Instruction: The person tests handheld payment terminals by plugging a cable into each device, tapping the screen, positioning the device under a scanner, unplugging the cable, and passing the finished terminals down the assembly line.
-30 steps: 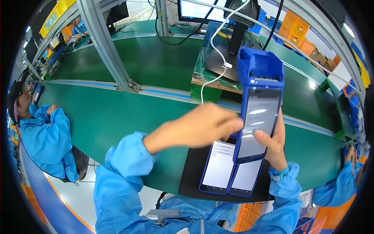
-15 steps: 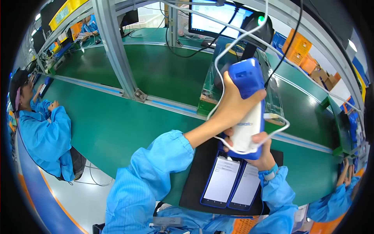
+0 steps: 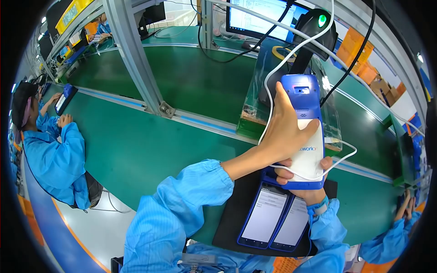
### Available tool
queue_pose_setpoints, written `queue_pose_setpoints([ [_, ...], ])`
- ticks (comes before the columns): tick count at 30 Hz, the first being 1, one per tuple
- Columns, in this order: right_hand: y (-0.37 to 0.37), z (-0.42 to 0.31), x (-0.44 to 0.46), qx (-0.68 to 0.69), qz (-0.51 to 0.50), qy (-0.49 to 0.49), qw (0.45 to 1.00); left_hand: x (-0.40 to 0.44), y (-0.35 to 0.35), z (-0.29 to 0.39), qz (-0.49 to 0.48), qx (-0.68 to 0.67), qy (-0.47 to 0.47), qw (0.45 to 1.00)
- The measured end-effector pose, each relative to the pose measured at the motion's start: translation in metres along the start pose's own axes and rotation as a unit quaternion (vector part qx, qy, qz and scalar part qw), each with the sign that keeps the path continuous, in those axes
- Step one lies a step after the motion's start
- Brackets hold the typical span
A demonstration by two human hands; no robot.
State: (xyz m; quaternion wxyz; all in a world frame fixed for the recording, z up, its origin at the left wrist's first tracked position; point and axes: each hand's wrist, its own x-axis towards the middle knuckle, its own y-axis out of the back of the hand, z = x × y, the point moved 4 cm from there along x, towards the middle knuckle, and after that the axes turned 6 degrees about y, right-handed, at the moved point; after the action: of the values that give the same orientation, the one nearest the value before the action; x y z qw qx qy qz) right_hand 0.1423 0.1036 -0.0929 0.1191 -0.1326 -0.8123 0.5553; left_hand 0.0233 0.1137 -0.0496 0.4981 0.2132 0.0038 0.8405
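A blue and white handheld terminal (image 3: 308, 159) is held up with its back towards me, nearly upright, below a black scanner (image 3: 314, 34) on a stand. My left hand (image 3: 287, 123) grips it from the left, thumb across the white panel and index finger along the blue upper edge. Lower down, my right hand (image 3: 314, 193) clasps its bottom end, fingers and thumb on opposite sides. A white cable (image 3: 353, 150) loops around the terminal's lower part. Two blue-edged devices with lit screens, a left one (image 3: 263, 211) and a right one (image 3: 291, 223), lie side by side on a black mat (image 3: 227, 223).
A metal post (image 3: 136, 59) and rail cross the green bench (image 3: 118, 136). Behind stands a monitor (image 3: 259, 20); a clear-sided box (image 3: 250, 113) sits near the scanner. One co-worker (image 3: 50, 145) sits at left, and another's hands (image 3: 405, 207) show at right. White and black cables hang overhead.
The terminal has become more upright and sits further right in view. My left thumb has moved from its blue top down to the white panel. The whole view has shifted slightly.
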Motion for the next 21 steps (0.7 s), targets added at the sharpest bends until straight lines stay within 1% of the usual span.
queue_pose_setpoints([
  [2,0.001,-0.001,0.000,-0.005,-0.008,0.004,1.000,-0.001,0.000,0.000,-0.010,-0.056,0.010,0.998],
  [3,0.002,-0.003,0.001,-0.006,-0.007,0.002,1.000,-0.001,0.000,0.001,-0.009,-0.052,-0.002,0.999],
  [5,0.001,-0.006,0.002,-0.102,-0.037,0.002,0.994,0.000,0.000,0.002,-0.006,-0.048,-0.015,0.999],
  [6,0.002,-0.006,0.002,-0.102,-0.037,0.002,0.994,0.000,0.000,0.004,-0.011,-0.058,-0.028,0.998],
  [8,0.006,-0.004,0.001,-0.018,-0.031,0.005,0.999,-0.001,-0.001,0.006,-0.018,-0.068,-0.041,0.997],
  [14,0.006,-0.007,-0.001,-0.029,-0.020,0.009,0.999,-0.002,-0.002,0.007,-0.025,-0.048,-0.062,0.997],
  [16,0.006,-0.008,0.000,-0.036,-0.027,0.008,0.999,-0.002,-0.002,0.009,-0.014,-0.031,-0.087,0.996],
  [20,0.004,-0.007,-0.001,-0.040,-0.026,0.012,0.999,-0.003,-0.002,0.009,-0.021,-0.048,-0.083,0.995],
  [21,0.004,-0.007,-0.001,-0.039,-0.024,0.013,0.999,-0.003,-0.002,0.009,-0.016,-0.007,-0.087,0.996],
])
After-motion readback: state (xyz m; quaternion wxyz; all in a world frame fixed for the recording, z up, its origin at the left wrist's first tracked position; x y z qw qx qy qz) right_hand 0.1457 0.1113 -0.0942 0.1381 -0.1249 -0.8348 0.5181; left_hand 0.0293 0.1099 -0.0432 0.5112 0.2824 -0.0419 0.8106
